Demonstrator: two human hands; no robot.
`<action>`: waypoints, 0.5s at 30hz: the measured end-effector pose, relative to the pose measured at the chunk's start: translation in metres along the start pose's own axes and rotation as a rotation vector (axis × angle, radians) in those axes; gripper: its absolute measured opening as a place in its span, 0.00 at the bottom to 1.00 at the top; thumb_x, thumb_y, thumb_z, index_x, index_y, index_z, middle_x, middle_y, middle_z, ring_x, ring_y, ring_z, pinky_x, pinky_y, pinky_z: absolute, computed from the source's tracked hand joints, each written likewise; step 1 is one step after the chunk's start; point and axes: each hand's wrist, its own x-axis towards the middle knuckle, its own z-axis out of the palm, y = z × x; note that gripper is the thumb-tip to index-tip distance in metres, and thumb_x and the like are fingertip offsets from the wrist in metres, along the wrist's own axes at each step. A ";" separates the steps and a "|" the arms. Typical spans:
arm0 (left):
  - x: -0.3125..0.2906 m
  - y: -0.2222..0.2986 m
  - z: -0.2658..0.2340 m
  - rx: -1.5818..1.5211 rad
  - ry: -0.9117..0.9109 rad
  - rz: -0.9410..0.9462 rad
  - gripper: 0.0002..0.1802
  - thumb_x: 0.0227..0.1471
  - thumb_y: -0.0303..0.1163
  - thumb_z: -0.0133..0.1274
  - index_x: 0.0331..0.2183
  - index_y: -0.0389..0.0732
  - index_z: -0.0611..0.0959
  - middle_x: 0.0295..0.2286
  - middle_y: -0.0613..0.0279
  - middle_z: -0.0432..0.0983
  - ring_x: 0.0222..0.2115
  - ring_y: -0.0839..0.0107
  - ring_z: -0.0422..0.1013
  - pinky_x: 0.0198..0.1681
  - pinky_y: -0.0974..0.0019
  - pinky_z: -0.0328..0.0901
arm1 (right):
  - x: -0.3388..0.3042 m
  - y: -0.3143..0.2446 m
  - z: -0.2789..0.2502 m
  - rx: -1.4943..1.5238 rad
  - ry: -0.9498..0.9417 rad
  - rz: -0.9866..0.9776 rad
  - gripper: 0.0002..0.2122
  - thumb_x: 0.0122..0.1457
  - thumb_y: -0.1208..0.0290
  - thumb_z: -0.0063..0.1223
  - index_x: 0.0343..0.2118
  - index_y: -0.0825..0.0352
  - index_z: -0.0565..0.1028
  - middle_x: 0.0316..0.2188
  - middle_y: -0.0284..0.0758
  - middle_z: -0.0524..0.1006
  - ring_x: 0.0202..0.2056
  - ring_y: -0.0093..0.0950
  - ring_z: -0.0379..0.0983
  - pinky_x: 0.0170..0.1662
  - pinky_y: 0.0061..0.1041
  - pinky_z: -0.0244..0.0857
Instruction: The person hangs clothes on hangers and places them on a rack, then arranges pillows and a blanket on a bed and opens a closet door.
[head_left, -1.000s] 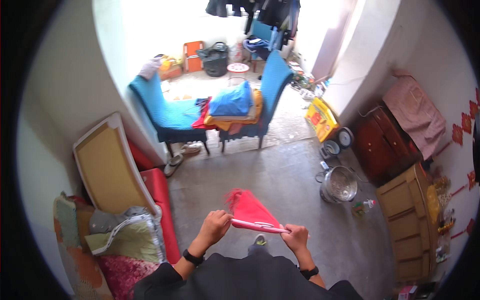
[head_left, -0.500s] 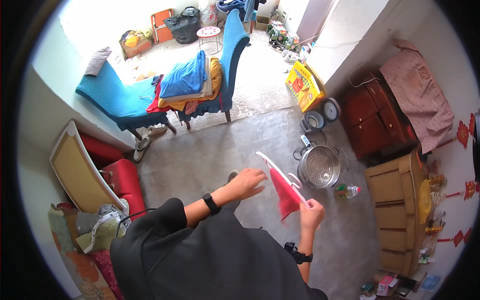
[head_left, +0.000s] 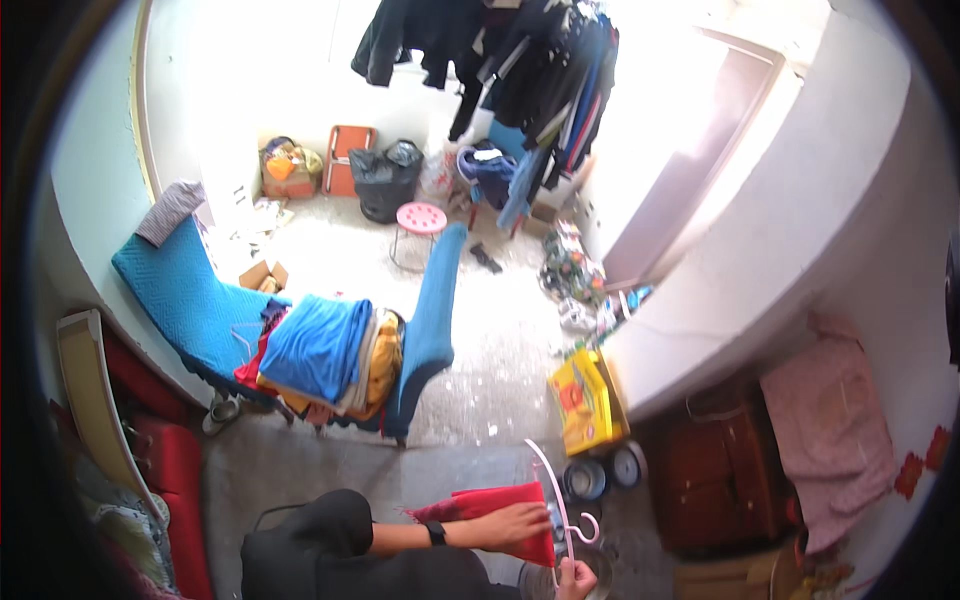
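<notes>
My right hand (head_left: 575, 579) is closed round one end of a pale pink clothes hanger (head_left: 547, 470), whose hook (head_left: 590, 528) points to the right. A red fringed cloth (head_left: 500, 497) hangs on the hanger and stretches out to its left. Across the cloth lies my left hand (head_left: 515, 526), fingers extended and near the hanger's bar. Ahead and to the left, a pile of folded clothes with a blue garment (head_left: 318, 340) on top rests on two blue-covered chairs (head_left: 428, 310).
Dark clothes (head_left: 540, 60) hang at the far side, near a pink stool (head_left: 421, 217) and a black bag (head_left: 388, 185). On the right are a yellow bag (head_left: 583, 405) and a dark red cabinet (head_left: 715, 470). A red sofa (head_left: 172, 490) stands left.
My view has tilted upward, bringing the hanging clothes in. My left hand, apart from the cloth before, now lies on it. The cloth has swung out leftward, and the hanger is more upright.
</notes>
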 end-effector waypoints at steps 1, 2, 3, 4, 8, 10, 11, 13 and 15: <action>0.021 -0.026 0.011 0.030 -0.002 0.024 0.27 0.41 0.34 0.53 0.46 0.36 0.71 0.47 0.49 0.64 0.52 0.54 0.59 0.55 0.56 0.54 | 0.029 -0.010 0.013 0.040 0.036 0.031 0.10 0.57 0.66 0.54 0.26 0.68 0.72 0.23 0.28 0.71 0.24 0.18 0.67 0.25 0.16 0.63; 0.038 -0.046 0.020 0.089 -0.015 0.000 0.26 0.41 0.36 0.53 0.44 0.37 0.72 0.46 0.50 0.65 0.51 0.56 0.59 0.54 0.54 0.54 | 0.063 -0.023 0.022 0.006 -0.018 0.082 0.11 0.58 0.65 0.52 0.27 0.68 0.73 0.22 0.29 0.71 0.24 0.18 0.67 0.26 0.17 0.63; 0.058 -0.069 0.028 0.141 -0.031 -0.016 0.24 0.42 0.37 0.53 0.43 0.38 0.73 0.46 0.51 0.65 0.51 0.58 0.60 0.52 0.53 0.55 | 0.101 -0.033 0.035 0.005 -0.040 0.064 0.11 0.58 0.65 0.52 0.27 0.68 0.73 0.22 0.29 0.71 0.24 0.18 0.67 0.26 0.17 0.63; 0.081 -0.086 0.024 0.186 -0.048 -0.015 0.22 0.43 0.39 0.53 0.42 0.40 0.73 0.43 0.54 0.67 0.49 0.62 0.61 0.49 0.49 0.55 | 0.135 -0.039 0.048 -0.009 -0.039 -0.023 0.11 0.59 0.64 0.50 0.28 0.69 0.73 0.22 0.30 0.72 0.24 0.19 0.68 0.26 0.18 0.63; 0.164 -0.181 0.041 0.157 -0.125 -0.061 0.20 0.45 0.38 0.51 0.42 0.41 0.73 0.40 0.58 0.68 0.48 0.63 0.61 0.49 0.44 0.53 | 0.300 -0.053 0.087 0.036 0.061 -0.068 0.10 0.53 0.69 0.52 0.20 0.70 0.74 0.12 0.21 0.61 0.14 0.11 0.52 0.17 0.16 0.42; 0.193 -0.249 0.051 0.253 -0.031 0.024 0.22 0.45 0.37 0.51 0.44 0.41 0.72 0.42 0.57 0.68 0.50 0.63 0.60 0.50 0.46 0.54 | 0.387 -0.071 0.109 0.043 -0.048 -0.177 0.09 0.56 0.71 0.47 0.26 0.71 0.75 0.13 0.21 0.61 0.14 0.11 0.51 0.17 0.15 0.40; 0.215 -0.272 0.035 0.157 -0.035 -0.063 0.26 0.45 0.37 0.51 0.48 0.43 0.70 0.47 0.57 0.66 0.54 0.64 0.57 0.53 0.47 0.53 | 0.421 -0.094 0.123 0.071 -0.085 -0.090 0.09 0.58 0.71 0.46 0.27 0.71 0.75 0.13 0.21 0.61 0.15 0.10 0.53 0.18 0.14 0.42; 0.251 -0.344 0.024 0.259 -0.208 -0.152 0.35 0.46 0.37 0.50 0.57 0.48 0.62 0.57 0.60 0.56 0.59 0.68 0.50 0.57 0.48 0.49 | 0.517 -0.104 0.137 0.052 -0.194 -0.112 0.10 0.57 0.71 0.48 0.29 0.75 0.75 0.22 0.26 0.72 0.23 0.13 0.65 0.24 0.13 0.57; 0.292 -0.404 -0.002 0.292 -0.096 -0.180 0.35 0.45 0.35 0.50 0.57 0.49 0.62 0.58 0.65 0.55 0.60 0.70 0.50 0.57 0.47 0.49 | 0.587 -0.140 0.171 0.144 -0.281 -0.155 0.08 0.58 0.73 0.48 0.31 0.73 0.76 0.22 0.26 0.73 0.23 0.15 0.66 0.23 0.14 0.58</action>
